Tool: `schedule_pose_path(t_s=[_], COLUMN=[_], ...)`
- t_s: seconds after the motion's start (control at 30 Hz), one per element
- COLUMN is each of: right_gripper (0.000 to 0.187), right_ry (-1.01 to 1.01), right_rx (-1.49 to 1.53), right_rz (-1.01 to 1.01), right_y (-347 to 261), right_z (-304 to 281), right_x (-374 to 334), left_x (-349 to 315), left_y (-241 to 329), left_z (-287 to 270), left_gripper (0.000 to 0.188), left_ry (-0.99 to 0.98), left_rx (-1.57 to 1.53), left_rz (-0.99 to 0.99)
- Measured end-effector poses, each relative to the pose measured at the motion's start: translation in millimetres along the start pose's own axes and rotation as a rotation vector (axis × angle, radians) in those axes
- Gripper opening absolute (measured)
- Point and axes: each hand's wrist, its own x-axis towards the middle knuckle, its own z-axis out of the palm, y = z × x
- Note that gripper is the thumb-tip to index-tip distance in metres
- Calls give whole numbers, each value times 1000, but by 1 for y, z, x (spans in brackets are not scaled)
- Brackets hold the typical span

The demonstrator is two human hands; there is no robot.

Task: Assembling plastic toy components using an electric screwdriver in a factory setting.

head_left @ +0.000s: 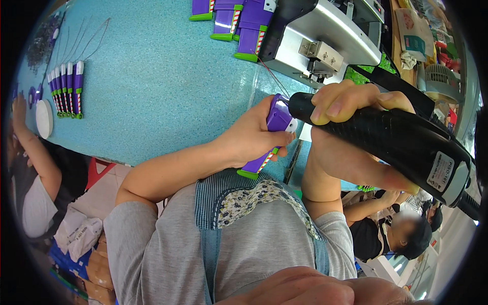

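Note:
My left hand [251,133] is closed around a purple plastic toy part [279,118] with white, green and red-striped trim. It tilts, its green end toward my apron. Thin wires rise from its upper end. My right hand [351,109] grips a black electric screwdriver [391,140], fingers wrapped over the front of the body. The screwdriver's nose is at the part's upper end; whether its tip touches the part or a screw cannot be made out.
Beyond the part stands a silver machine [333,38], with several purple toy parts [252,30] left of it. More purple parts [66,91] with wires lie in a row at left, near a white disc [44,118]. Green pieces [358,76] sit behind. Co-workers are on both sides.

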Motion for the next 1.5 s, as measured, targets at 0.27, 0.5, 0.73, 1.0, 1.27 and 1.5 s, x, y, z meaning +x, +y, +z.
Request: schedule_pose_path(t_s=[0.27,0.5,0.73,1.0,1.27,1.5], right_gripper=[95,94,94,93,93,86], right_ry=[3,13,63,-11,-42,72], right_rx=[34,113,43,-39,-1,22], right_rz=[47,-11,19,18,-13,23], right_y=[-6,-12,-17,-11,-4,-45], right_z=[-2,-37,-11,4,7,8], right_x=[0,42,15,-4,-7,5], left_x=[0,1,6,5,3,1], left_y=[-1,5,-3,-2,-4,4], left_z=[-1,-1,-3,0,-2,-11], left_gripper=[42,40,31,29,29,29], left_ry=[-26,31,43,21,71,49], left_rx=[29,47,-22,-64,-1,-138], left_rz=[12,-55,-60,-28,-16,-66])
